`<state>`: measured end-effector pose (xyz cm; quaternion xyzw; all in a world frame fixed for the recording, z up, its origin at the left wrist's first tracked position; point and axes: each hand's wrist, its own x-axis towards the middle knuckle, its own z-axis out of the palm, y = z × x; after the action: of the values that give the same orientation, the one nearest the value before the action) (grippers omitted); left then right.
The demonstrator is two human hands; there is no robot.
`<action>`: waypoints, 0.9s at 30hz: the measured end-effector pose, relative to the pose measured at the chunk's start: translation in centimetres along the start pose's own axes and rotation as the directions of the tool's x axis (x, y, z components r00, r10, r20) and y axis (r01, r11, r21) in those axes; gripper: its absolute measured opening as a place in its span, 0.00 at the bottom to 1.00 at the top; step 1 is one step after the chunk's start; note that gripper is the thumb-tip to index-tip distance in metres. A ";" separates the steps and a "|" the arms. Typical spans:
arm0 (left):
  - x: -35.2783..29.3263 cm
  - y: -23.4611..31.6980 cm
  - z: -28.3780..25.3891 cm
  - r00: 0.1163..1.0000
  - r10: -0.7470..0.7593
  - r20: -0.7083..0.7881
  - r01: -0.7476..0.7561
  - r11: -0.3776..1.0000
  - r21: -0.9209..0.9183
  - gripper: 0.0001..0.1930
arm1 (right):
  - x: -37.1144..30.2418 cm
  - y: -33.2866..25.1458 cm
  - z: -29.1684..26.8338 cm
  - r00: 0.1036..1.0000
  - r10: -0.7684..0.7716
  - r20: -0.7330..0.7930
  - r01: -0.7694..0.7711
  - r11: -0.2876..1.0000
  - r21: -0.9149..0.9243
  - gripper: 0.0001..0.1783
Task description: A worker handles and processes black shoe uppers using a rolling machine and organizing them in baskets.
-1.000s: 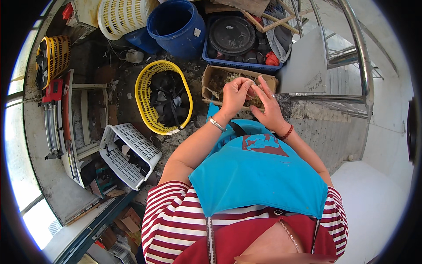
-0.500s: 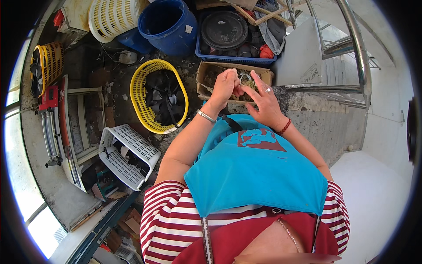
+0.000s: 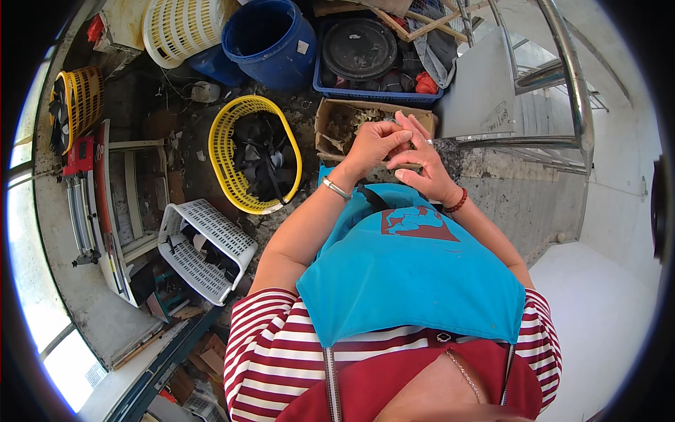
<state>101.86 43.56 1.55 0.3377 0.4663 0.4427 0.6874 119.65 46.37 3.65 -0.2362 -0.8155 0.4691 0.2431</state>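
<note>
Both of my hands meet above a cardboard box (image 3: 329, 116) that holds dry, yellowish-brown scraps. With thumb and fingers pressed together, my left hand (image 3: 376, 146) pinches; whatever it holds is too small or hidden to name. My right hand (image 3: 430, 167) is close against it on the right, its fingers apart and extended, some of them reaching up behind the left fingertips. Nothing shows clearly in the right hand. Below the hands, a turquoise apron (image 3: 415, 281) covers my front.
Left of the box stands a yellow basket (image 3: 219, 151) with black strips. A white basket (image 3: 211, 271) lies tipped on its side. Behind are a blue barrel (image 3: 278, 60) and a blue crate (image 3: 380, 96) with a black lid. Metal railings (image 3: 573, 77) rise at right.
My left hand has shifted slightly right and nearer me, turning so its fingers point toward the right hand. A pale ring-shaped thing seen by the fingertips no longer shows.
</note>
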 end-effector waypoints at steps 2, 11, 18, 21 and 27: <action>0.0 -0.2 -0.3 1.000 0.009 0.001 -0.009 1.000 -0.010 0.10 | 0.0 0.3 -0.3 0.999 0.034 0.025 -0.037 0.993 0.111 0.11; 1.0 -2.3 -2.6 0.962 -0.046 -0.270 0.017 0.994 -0.108 0.12 | 0.0 0.3 -0.4 0.963 0.268 0.042 -0.144 0.377 0.915 0.30; 0.0 -0.6 -0.4 0.996 -0.074 -0.055 0.051 0.940 -0.337 0.14 | 1.0 -0.3 -0.7 0.927 0.363 0.094 -0.119 0.047 0.992 0.45; 0.1 -0.5 0.4 0.997 -0.076 -0.033 0.069 0.979 -0.193 0.16 | 1.1 0.1 -0.4 0.925 0.372 0.077 -0.109 0.064 0.992 0.46; 0.8 -0.8 1.0 0.995 -0.058 -0.080 0.045 0.987 -0.157 0.12 | 1.2 0.2 -0.1 0.940 0.331 0.086 -0.103 0.034 0.994 0.46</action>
<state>103.22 43.90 0.90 0.2522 0.4676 0.4737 0.7024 118.81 47.30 3.78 -0.1674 -0.2080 0.9050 0.3312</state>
